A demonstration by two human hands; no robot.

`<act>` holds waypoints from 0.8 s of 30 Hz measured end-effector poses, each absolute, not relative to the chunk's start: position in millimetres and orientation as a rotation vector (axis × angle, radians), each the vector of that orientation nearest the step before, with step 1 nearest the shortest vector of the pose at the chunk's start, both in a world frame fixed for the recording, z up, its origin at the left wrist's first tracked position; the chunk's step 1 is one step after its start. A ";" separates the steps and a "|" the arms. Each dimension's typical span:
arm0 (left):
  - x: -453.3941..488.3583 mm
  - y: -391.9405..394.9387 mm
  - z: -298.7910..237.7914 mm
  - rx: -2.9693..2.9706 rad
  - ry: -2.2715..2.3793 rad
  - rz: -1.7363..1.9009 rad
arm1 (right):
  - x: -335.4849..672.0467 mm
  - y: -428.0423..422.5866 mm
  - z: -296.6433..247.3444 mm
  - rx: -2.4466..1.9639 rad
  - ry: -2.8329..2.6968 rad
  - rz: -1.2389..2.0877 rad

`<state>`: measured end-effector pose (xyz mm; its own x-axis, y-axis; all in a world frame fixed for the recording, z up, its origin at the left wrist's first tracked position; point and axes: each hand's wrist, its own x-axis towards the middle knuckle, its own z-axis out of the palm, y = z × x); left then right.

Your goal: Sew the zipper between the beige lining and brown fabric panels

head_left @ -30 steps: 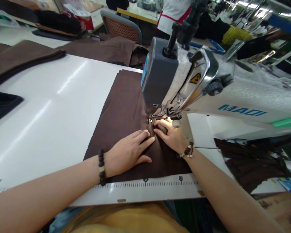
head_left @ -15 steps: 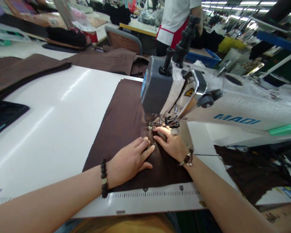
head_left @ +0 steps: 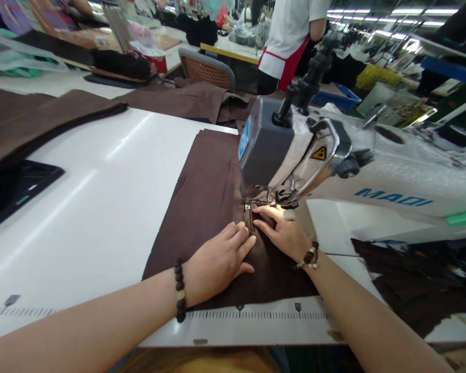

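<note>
A brown fabric panel (head_left: 202,197) lies flat on the white sewing table (head_left: 101,217), partly under the head of a sewing machine (head_left: 373,171). My left hand (head_left: 221,259) rests on the panel with its fingers stretched out, just in front of the presser foot (head_left: 248,205). Close by on the right, my right hand (head_left: 285,233) lies on the cloth with thumb and forefinger apart, its fingertips beside the needle area. A narrow strip (head_left: 251,220) on the panel runs from the foot between both hands' fingertips. The machine's lamp lights this spot.
Folded brown fabric (head_left: 54,122) lies at the left over a dark tablet-like object (head_left: 27,189). Brown pieces (head_left: 404,285) are heaped at the right. A ruler scale (head_left: 264,315) runs along the front edge. Behind stand a chair (head_left: 207,67) and a person (head_left: 289,41) in a red-trimmed apron.
The whole view has shifted slightly, so everything appears a little farther right. Both hands keep nearly the same pose on the cloth by the foot.
</note>
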<state>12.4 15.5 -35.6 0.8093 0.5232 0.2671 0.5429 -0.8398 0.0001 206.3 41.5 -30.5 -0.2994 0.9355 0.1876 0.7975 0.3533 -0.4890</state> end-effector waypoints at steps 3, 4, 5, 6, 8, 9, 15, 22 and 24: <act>12.0 16.9 -36.9 -2.941 -0.875 -0.406 | 208.3 44.3 -31.4 -1.496 -2.203 0.422; 11.6 17.7 -37.1 -2.952 -0.877 -0.412 | 208.6 45.0 -31.5 -1.498 -2.205 0.416; 11.2 18.7 -37.3 -2.962 -0.878 -0.419 | 208.7 45.4 -31.4 -1.502 -2.203 0.407; 10.7 19.8 -37.4 -2.973 -0.878 -0.422 | 208.6 45.6 -31.2 -1.503 -2.202 0.395; 9.9 22.0 -37.2 -2.991 -0.870 -0.428 | 207.9 45.8 -31.0 -1.507 -2.194 0.371; 9.5 23.1 -36.9 -2.994 -0.866 -0.426 | 207.6 45.9 -31.1 -1.512 -2.190 0.363; 8.8 31.4 -33.2 -2.985 -0.852 -0.375 | 207.9 52.2 -32.9 -1.601 -2.122 0.431; 7.4 35.5 -29.8 -2.999 -0.835 -0.374 | 207.2 54.5 -33.3 -1.657 -2.126 0.506; 6.5 35.7 -29.0 -2.998 -0.807 -0.379 | 204.8 51.1 -31.5 -1.683 -2.164 0.460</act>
<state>6.5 35.7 -29.0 0.8375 0.4931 0.2354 0.4964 -0.8667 0.0495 204.8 51.1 -31.5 -0.2259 0.9707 0.0816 0.8534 0.2376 -0.4639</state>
